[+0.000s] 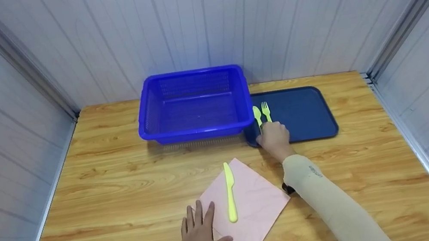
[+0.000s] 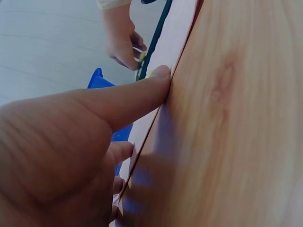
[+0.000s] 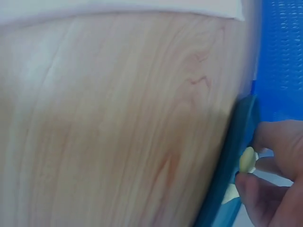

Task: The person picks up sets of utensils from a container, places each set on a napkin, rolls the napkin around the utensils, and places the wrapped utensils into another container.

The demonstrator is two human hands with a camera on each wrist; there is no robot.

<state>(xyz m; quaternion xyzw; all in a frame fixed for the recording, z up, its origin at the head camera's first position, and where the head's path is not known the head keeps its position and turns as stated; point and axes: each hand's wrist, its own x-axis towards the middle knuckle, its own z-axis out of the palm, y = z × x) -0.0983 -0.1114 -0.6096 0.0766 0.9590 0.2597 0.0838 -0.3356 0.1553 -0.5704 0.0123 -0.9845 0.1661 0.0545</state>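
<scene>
My left hand (image 1: 201,238) lies with fingers spread on the left edge of a pink napkin (image 1: 256,200), its thumb over the lower left border. A yellow knife (image 1: 231,196) rests on the napkin, right of that hand, blade pointing away. At the front left of a dark blue tray (image 1: 305,116), my right hand (image 1: 275,138) pinches the handle of a yellow spoon (image 1: 257,114) between thumb and finger. The handle end (image 3: 247,160) shows between them in the right wrist view. A yellow fork (image 1: 266,111) lies just right of the spoon, its handle partly hidden by the hand.
A blue plastic basket (image 1: 199,131) stands at the back, left of the tray, its right side overlapping the tray in the head view. Pale panel walls (image 1: 197,18) enclose the wooden table (image 1: 113,190) at the back and both sides.
</scene>
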